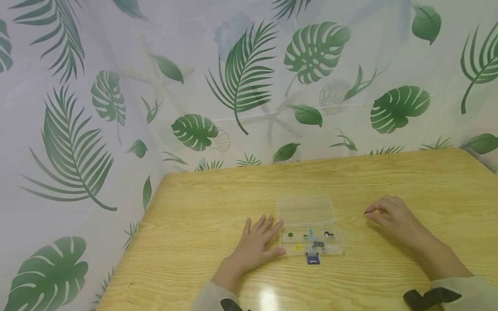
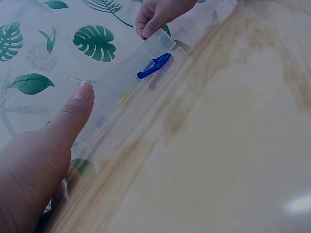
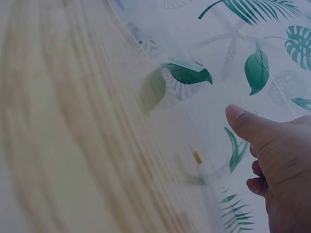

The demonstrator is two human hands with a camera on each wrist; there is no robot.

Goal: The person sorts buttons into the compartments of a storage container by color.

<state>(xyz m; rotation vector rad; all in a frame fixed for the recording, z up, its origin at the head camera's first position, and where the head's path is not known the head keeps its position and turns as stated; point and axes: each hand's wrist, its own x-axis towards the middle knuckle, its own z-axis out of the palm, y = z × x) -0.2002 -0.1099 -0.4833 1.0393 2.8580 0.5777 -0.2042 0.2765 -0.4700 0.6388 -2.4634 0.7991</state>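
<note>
A clear plastic compartment box (image 1: 339,250) lies on the table with its see-through lid (image 1: 305,209) folded back and a blue latch (image 1: 313,259) at the front. Inside are several small pieces: green (image 1: 290,235), yellow (image 1: 298,246), light blue, grey (image 1: 318,244) and black. My left hand (image 1: 256,244) rests with fingers spread at the box's left side, its thumb by the front left corner. To the right of the box, my right hand (image 1: 394,218) pinches a tiny dark piece (image 1: 365,212) between thumb and forefinger. That piece is too small to identify.
The box stands on a wood-grain table (image 1: 194,207). Behind and to the left hangs a white sheet (image 1: 155,142) printed with green leaves. A tiny orange thing (image 3: 197,157) shows in the right wrist view; its kind is unclear.
</note>
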